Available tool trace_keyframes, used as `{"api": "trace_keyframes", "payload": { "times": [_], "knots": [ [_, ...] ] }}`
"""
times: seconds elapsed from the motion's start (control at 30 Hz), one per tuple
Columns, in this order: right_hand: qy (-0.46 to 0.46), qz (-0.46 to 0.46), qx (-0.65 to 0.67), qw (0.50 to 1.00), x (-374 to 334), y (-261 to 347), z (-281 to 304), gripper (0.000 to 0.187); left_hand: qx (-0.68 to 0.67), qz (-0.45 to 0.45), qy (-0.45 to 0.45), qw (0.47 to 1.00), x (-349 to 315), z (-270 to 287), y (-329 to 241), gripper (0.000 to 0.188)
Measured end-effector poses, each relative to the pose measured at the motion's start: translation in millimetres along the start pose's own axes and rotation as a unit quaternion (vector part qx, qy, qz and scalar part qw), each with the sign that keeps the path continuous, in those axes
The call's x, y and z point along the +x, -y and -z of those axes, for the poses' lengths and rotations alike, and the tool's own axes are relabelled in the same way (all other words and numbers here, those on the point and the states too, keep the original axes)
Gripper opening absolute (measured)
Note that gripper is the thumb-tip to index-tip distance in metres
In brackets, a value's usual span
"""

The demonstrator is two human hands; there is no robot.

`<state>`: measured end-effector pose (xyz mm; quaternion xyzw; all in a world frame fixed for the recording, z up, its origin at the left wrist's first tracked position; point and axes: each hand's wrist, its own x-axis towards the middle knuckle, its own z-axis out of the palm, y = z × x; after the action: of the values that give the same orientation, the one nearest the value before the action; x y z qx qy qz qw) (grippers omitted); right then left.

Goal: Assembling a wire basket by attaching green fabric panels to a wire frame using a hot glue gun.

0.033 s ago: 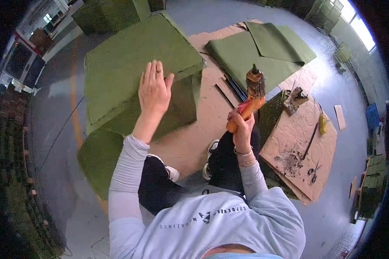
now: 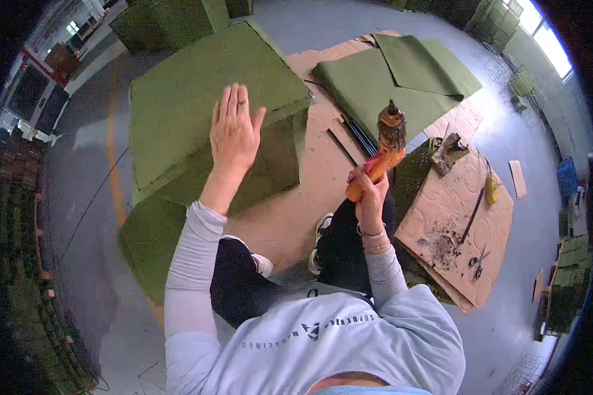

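My left hand (image 2: pixel 234 131) lies flat, fingers stretched out, at the near edge of a large green fabric-covered box (image 2: pixel 191 99). The box's near side is in shadow, and a loose green flap (image 2: pixel 155 243) hangs toward the floor at its left. Wrapped round the handle of an orange glue gun (image 2: pixel 387 158), my right hand (image 2: pixel 370 191) holds it nozzle up, above my right knee. Dark, crusted residue covers the front of the glue gun. Its nozzle is apart from the box.
Folded green fabric sheets (image 2: pixel 402 72) lie on cardboard ahead to the right, beside dark rods (image 2: pixel 359 137). At my right, a cardboard-topped stand (image 2: pixel 468 224) carries scissors (image 2: pixel 478 263), a dark stick, a yellow-handled tool (image 2: pixel 491 189) and a crusted block (image 2: pixel 450 155). Green stacks line the room's edges.
My left hand has shifted very slightly away from me along the box. The glue gun has moved a touch to the right; its grip is unchanged.
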<state>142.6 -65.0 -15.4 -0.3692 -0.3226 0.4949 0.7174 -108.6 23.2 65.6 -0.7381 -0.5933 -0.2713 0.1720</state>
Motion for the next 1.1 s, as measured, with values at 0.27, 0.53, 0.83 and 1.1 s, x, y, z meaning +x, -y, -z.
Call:
{"api": "trace_keyframes", "payload": {
  "times": [0.27, 0.53, 0.83, 1.1],
  "knots": [
    [-0.002, 0.0, 0.003, 1.0, 1, 2, 12, 0.023, 0.056, -0.063, 0.07, 0.994, 13, -30, -26, 0.059],
    [-0.004, -0.019, 0.052, 0.998, 4, -2, 14, 0.021, 0.024, -0.169, 0.034, 0.985, 45, -7, -46, 0.063],
    [-0.017, -0.022, 0.066, 0.997, 7, 12, 21, 0.02, -0.02, -0.206, -0.056, 0.977, 104, -10, -78, 0.06],
    [-0.039, -0.078, 0.071, 0.994, 3, 9, 14, 0.02, 0.418, -0.323, 0.317, 0.788, 84, -31, -121, 0.067]
  ]
}}
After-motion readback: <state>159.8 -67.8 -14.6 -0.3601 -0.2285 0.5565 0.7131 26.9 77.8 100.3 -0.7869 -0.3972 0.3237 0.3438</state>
